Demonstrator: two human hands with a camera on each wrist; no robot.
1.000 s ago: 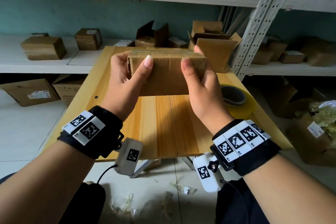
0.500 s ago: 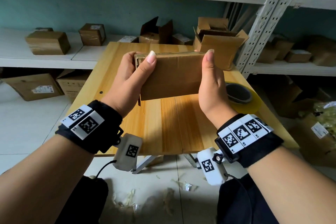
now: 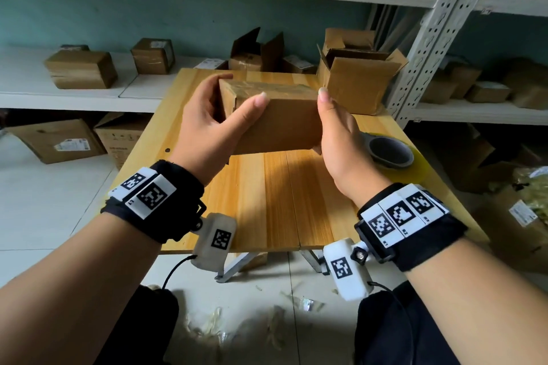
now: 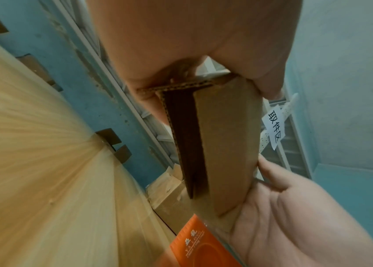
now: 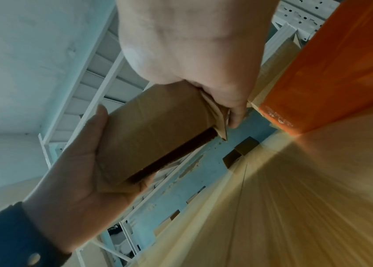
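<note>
1. Wooden worktop is seen before white shelves set with closed cartons.
2. The left end of the cardboard box is gripped by the left hand, thumb on the near face, fingers curled behind.
3. The box is held clear above the worktop; its contents are hidden.
4. Its right end is clamped by the right hand, thumb up, fingers behind.
5. An open carton is stood behind, inside unseen; a tape roll is laid rightmost.
</note>
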